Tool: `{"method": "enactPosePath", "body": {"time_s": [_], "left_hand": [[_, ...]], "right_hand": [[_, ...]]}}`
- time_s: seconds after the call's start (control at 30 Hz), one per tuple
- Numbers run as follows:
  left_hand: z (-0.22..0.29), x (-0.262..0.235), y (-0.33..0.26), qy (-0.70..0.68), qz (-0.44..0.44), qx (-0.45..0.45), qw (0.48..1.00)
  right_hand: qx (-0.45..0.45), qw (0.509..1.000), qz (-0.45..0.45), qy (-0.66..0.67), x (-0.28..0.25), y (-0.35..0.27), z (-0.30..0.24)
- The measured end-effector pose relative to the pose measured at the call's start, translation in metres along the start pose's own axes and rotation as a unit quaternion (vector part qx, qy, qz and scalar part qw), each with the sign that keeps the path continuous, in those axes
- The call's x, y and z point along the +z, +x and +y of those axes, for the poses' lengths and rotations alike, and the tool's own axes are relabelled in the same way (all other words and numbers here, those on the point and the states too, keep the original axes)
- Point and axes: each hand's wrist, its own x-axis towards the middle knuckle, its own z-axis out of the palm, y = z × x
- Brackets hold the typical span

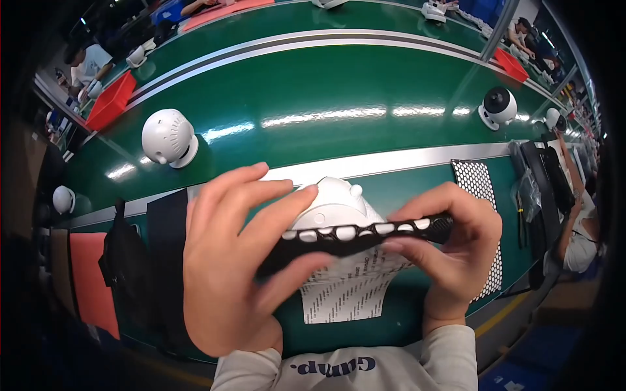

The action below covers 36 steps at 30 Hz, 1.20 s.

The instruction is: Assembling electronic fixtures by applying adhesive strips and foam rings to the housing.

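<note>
A black sheet with white round dots (345,232) is bent and seen nearly edge-on in front of me. My right hand (450,241) pinches its right end between thumb and fingers. Around the left end curves my left hand (235,260), the sheet passing between its thumb and raised fingers; the thumb is slightly blurred. Just behind the sheet is a white rounded device (332,199), partly hidden by the sheet and my left fingers. Below it hangs a white printed backing paper (345,300).
Another dotted sheet (476,179) lies at the right, near a clear plastic bag (531,189). White round camera devices (168,137) stand on the green conveyor belt (313,98), one with a black front (498,101). Red bins (112,101) sit beyond; co-workers are at the sides.
</note>
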Motion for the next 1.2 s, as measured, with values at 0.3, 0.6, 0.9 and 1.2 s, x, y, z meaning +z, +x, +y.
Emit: {"method": "enactPosePath", "body": {"time_s": [0.3,0.6,0.9,1.2], "left_hand": [[-0.004,0.005,-0.016,-0.089,0.042,0.063,0.993],[-0.013,0.004,-0.013,-0.1,0.0,0.075,0.992],[-0.013,0.003,-0.015,-0.051,-0.044,0.149,0.987],[-0.015,0.001,-0.014,-0.064,-0.043,0.07,0.995]], "right_hand": [[-0.034,0.996,-0.039,0.07,0.016,-0.011,0.004],[-0.077,0.989,-0.035,-0.118,0.01,-0.002,-0.017],[-0.129,0.954,-0.06,-0.262,0.002,-0.015,-0.024],[-0.121,0.943,-0.111,-0.29,0.012,-0.006,-0.017]]}}
